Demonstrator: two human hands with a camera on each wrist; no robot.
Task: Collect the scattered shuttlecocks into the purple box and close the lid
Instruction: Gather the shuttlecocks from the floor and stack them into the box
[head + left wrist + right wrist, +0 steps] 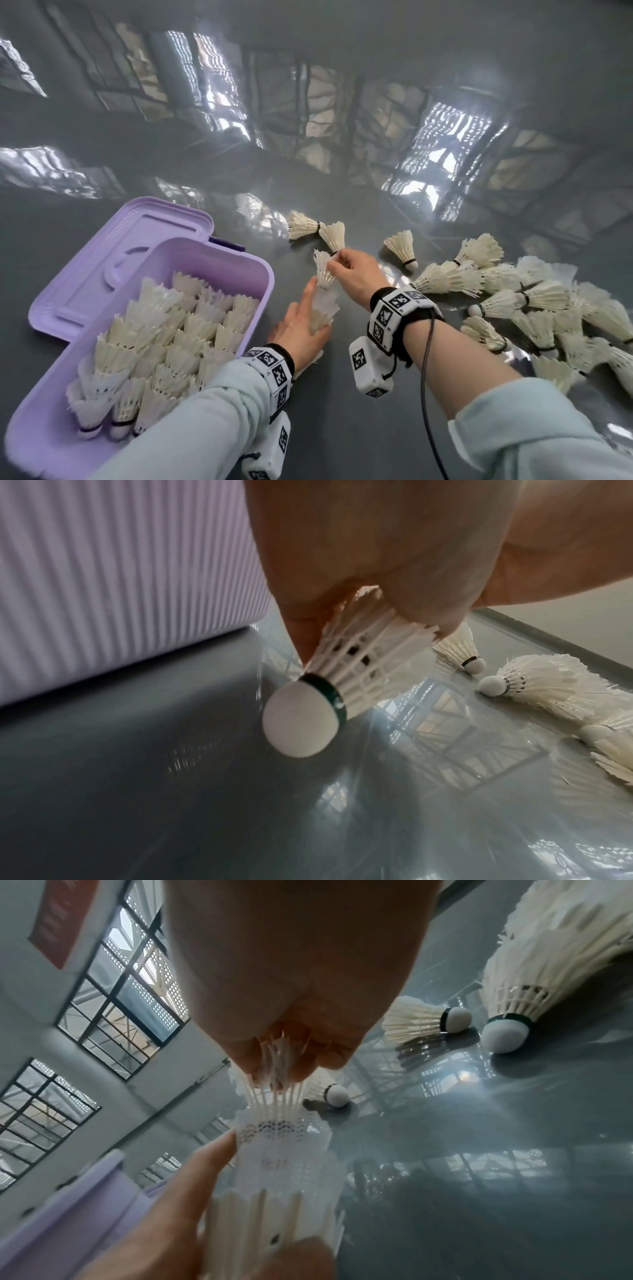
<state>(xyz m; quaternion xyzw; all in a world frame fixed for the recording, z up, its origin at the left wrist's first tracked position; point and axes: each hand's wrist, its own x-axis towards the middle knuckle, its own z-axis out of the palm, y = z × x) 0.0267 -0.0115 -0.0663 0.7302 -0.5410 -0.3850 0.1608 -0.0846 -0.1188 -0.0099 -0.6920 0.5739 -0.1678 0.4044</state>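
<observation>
The purple box [224,249] lies at the left with its lid [102,260] swung open, and several white shuttlecocks [164,342] fill it. Just right of the box, my left hand [310,313] grips a short nested stack of shuttlecocks [325,306]; the left wrist view shows the bottom cork [298,721] pointing down from my left hand [369,631]. My right hand [337,264] pinches the feathers of another shuttlecock [322,265] whose base sits in the top of that stack. In the right wrist view my right hand [287,1066] holds those feathers above the stack [284,1153].
Loose shuttlecocks lie on the glossy grey floor: a pair [315,228] just beyond my hands, one [400,246] farther right, and a big pile [520,301] at the right. The box's ribbed wall [120,574] stands close on my left hand's left.
</observation>
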